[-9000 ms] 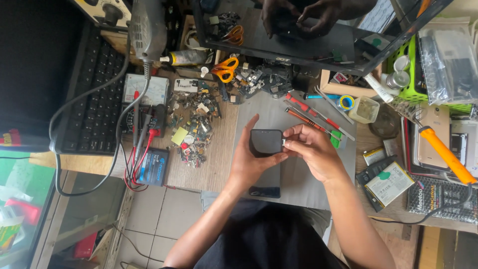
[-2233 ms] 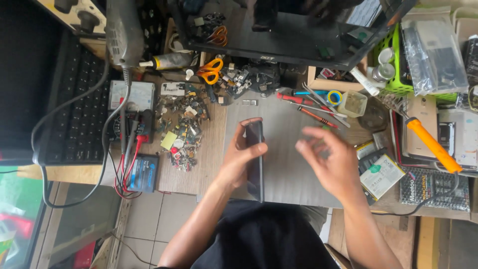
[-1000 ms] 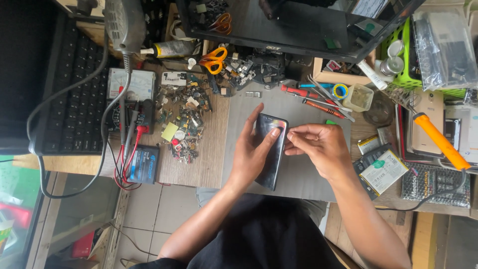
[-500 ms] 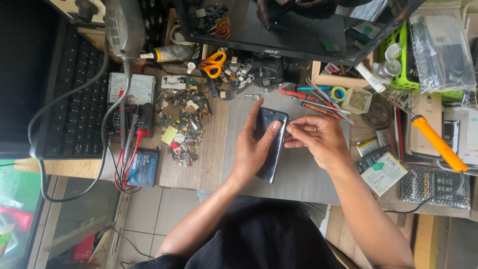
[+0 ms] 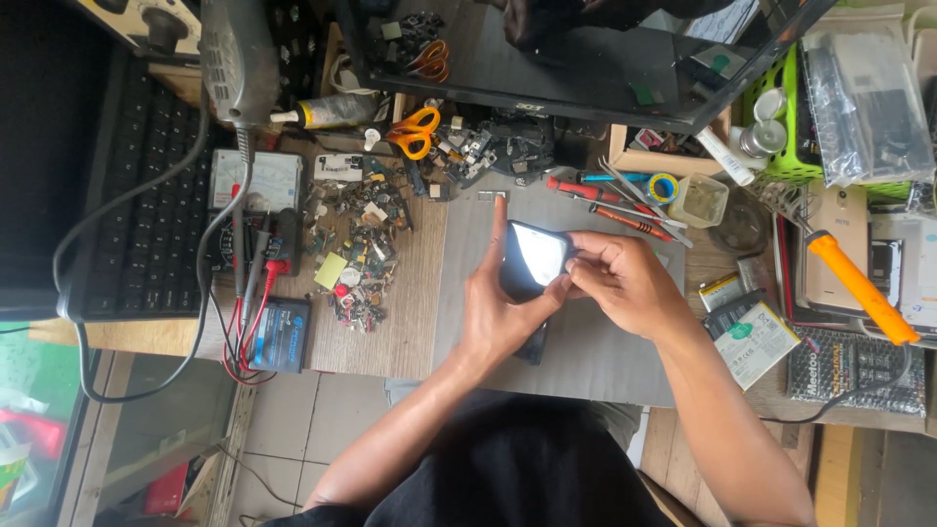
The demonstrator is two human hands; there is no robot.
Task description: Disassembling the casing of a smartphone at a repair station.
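Now left hand (image 5: pixel 498 312) grips the dark phone (image 5: pixel 532 268) above the grey mat (image 5: pixel 595 356), right hand (image 5: pixel 625 283) pinching its edge, likely prying next

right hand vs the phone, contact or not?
Touching. The head view shows the right hand with its fingertips pinching the edge of the dark phone, which the left hand grips from the other side.

One head-worn camera looks steeply down, fairly near, onto the cluttered workbench (image 5: pixel 410 332).
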